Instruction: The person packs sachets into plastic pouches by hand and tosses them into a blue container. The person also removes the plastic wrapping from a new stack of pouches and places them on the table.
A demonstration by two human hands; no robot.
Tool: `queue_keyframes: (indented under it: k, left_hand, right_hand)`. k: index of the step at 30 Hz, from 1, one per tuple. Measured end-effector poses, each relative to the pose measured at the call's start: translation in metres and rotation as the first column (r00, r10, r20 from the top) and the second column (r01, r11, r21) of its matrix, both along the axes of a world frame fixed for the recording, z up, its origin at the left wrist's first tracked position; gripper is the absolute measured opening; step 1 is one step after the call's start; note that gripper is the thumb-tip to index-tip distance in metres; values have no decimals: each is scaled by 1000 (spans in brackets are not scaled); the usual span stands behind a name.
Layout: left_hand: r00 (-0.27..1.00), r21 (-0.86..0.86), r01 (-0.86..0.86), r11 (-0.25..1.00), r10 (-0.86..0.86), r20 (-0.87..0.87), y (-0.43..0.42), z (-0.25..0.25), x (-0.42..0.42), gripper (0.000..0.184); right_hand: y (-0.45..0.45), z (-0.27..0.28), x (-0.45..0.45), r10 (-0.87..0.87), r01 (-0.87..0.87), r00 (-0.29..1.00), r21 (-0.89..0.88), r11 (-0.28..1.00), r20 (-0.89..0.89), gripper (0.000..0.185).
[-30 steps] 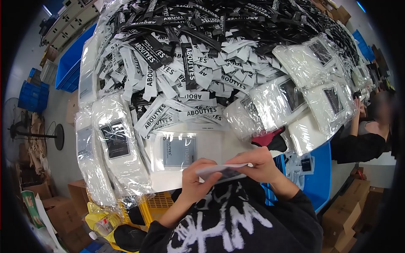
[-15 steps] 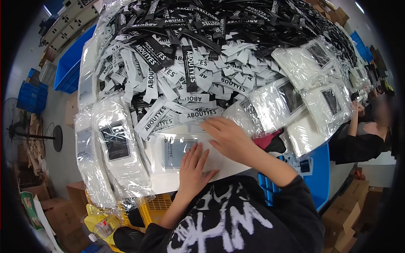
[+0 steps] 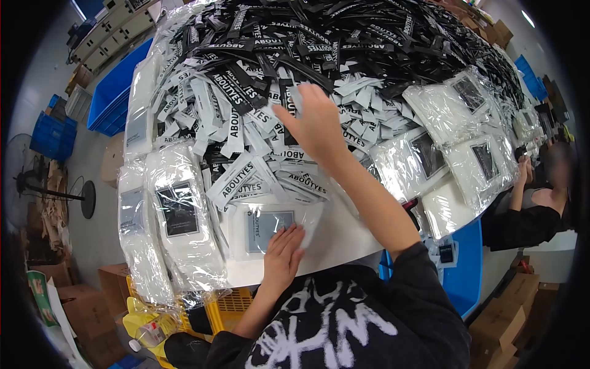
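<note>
My left hand [image 3: 284, 257] lies flat, its fingers stretched over the lower right of a clear plastic bag [image 3: 307, 216] with a grey printed card [image 3: 260, 232] in it. The bag rests on the white tabletop [image 3: 332, 246] in front of me. Farther out, my right hand [image 3: 316, 126] is over the pile of stick sachets, thumb apart from the fingers. Beside its thumb stands a black sachet [image 3: 287, 98], partly covered by the hand; I see no firm grip on it. White sachets [image 3: 238, 178] marked ABOUTYES lie just beyond the bag.
Filled clear packs [image 3: 178, 215] are stacked at left, and more packs [image 3: 409, 157] at right. Black sachets [image 3: 369, 37] heap up at the back. A blue bin [image 3: 462, 264] stands at right below the table edge, a yellow crate [image 3: 233, 310] at left. Another person [image 3: 522, 209] is at far right.
My right hand has left the bag's upper edge and moved up and away onto the sachet pile. My left hand stays on the bag. The view has shifted slightly.
</note>
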State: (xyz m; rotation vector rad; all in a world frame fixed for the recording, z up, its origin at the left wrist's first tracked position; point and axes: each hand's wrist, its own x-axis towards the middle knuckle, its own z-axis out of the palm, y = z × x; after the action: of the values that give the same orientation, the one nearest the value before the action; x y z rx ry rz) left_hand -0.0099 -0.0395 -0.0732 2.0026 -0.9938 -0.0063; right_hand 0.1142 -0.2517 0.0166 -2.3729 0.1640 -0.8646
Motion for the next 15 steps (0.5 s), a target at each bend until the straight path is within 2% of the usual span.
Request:
queue_keyframes:
  k: [1,3,5,8,9,11,12,14,15]
  left_hand:
    - [984,45,-98,994,104,-146,4,-4,-3,28]
    - [857,169,-273,947,319,-406,12,-12,-12,17]
    - [814,139,-331,933,357,-458,14,-12,-12,13]
    - [787,96,-358,929,356,-504,12,-11,-15,15]
    - [789,79,-357,931,345,-509,11,-10,-14,18]
    - [940,-104,-201,974,162,-299,8,-5,-3,24]
    - [982,-177,-105,979,73,-175,8,-2,0,28]
    - [969,-131,-64,989,30,-247,10,6,1,34]
    - [958,-105,-43,994,11,-287,11,8,0,37]
  right_hand:
    - [1,-1,9,-64,63,998,-96,993,1,23]
    - [4,1,12,-101,96,992,-76,993,-70,23]
    - [7,4,11,-133,127,985,-65,990,-111,23]
    - [8,23,2,-158,162,901,-24,986,-404,35]
    - [6,20,-2,-134,128,947,-42,991,-290,34]
    - [-1,8,-18,-68,63,996,-93,994,-54,32]
    - [1,13,-30,-38,38,999,73,997,1,34]
    - [9,26,-61,-6,-42,992,388,921,123,39]
    - [8,21,-74,30,-82,995,577,812,99,40]
